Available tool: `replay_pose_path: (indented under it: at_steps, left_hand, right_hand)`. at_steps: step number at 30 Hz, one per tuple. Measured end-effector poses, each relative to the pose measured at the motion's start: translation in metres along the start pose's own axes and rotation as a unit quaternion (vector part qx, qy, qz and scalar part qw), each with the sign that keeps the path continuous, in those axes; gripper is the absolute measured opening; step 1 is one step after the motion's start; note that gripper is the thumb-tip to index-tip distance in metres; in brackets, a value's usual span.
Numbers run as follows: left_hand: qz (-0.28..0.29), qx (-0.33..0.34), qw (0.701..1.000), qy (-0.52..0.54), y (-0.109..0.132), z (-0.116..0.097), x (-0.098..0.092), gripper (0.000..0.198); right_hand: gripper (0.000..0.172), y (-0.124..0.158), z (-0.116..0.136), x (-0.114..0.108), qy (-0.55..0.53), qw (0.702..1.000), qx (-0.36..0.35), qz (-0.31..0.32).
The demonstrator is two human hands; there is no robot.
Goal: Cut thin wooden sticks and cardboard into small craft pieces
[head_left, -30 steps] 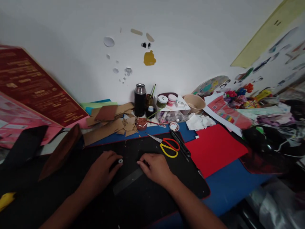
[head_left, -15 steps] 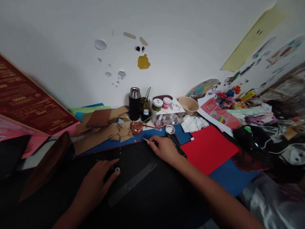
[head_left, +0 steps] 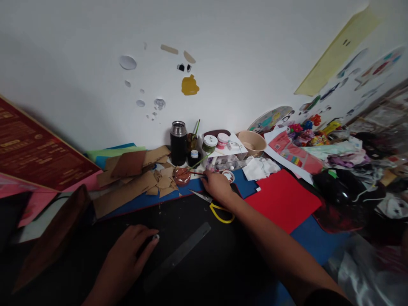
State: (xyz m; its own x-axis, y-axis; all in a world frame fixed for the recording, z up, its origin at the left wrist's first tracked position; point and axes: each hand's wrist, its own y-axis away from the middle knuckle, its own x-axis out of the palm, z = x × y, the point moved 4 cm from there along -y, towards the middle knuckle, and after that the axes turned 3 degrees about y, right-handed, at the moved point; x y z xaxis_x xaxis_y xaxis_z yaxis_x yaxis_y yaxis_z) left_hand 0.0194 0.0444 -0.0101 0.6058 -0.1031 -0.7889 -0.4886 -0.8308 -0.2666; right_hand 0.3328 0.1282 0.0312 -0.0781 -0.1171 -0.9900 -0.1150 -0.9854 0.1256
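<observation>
A red board (head_left: 38, 148) leans in at the far left, with a brown curved piece (head_left: 54, 238) near the left end of the black mat (head_left: 204, 272). Cardboard scraps (head_left: 124, 195) crowd the mat's far edge. The left hand (head_left: 127, 250) is over the mat, thumb and forefinger pinching a small pale ring (head_left: 156, 237). Beyond the far edge stand a black flask (head_left: 178, 146) and a pot of brown paint (head_left: 182, 178); a clear ruler (head_left: 188, 242) lies slantwise mid-mat. A paintbrush (head_left: 194, 172) reaches from the pot to the right hand (head_left: 218, 187), whose fingers are bent at its handle; whether they grip it, I cannot tell. That wrist blocks part of the scissors (head_left: 208, 199), which lie by the mat's far edge. A paint-smeared lid (head_left: 228, 175) sits just beyond the hand, jars (head_left: 210, 142) behind. Further right come a bowl (head_left: 253, 148), crumpled tissue (head_left: 259, 168) and a red sheet (head_left: 283, 202) on the blue table (head_left: 321, 242).
</observation>
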Motion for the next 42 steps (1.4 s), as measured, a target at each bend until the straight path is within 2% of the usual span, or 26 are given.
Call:
replay_pose_path:
  at_steps: [4, 11, 24, 36, 42]
  left_hand:
    - [0.002, -0.005, 1.000, 0.001, -0.001, -0.002, -0.002, 0.037]
    - [-0.001, -0.012, 1.000, 0.002, -0.003, -0.003, -0.003, 0.038]
    - [-0.007, 0.000, 1.000, -0.009, -0.002, -0.001, -0.003, 0.034]
    - [-0.003, -0.008, 1.000, 0.011, -0.002, -0.001, -0.003, 0.035]
    - [-0.002, 0.004, 1.000, 0.016, -0.003, 0.001, -0.003, 0.033]
  right_hand:
    - [0.030, 0.000, 0.001, 0.001, -0.009, 1.000, -0.015, 0.008]
    - [0.030, 0.008, 0.002, 0.000, -0.017, 0.998, -0.050, 0.021]
    - [0.036, -0.018, 0.008, -0.008, 0.026, 0.999, -0.038, 0.011]
    - [0.030, -0.033, 0.022, -0.002, 0.075, 0.995, -0.052, 0.031]
    - [0.030, -0.035, 0.022, -0.006, 0.082, 0.994, -0.051, 0.044]
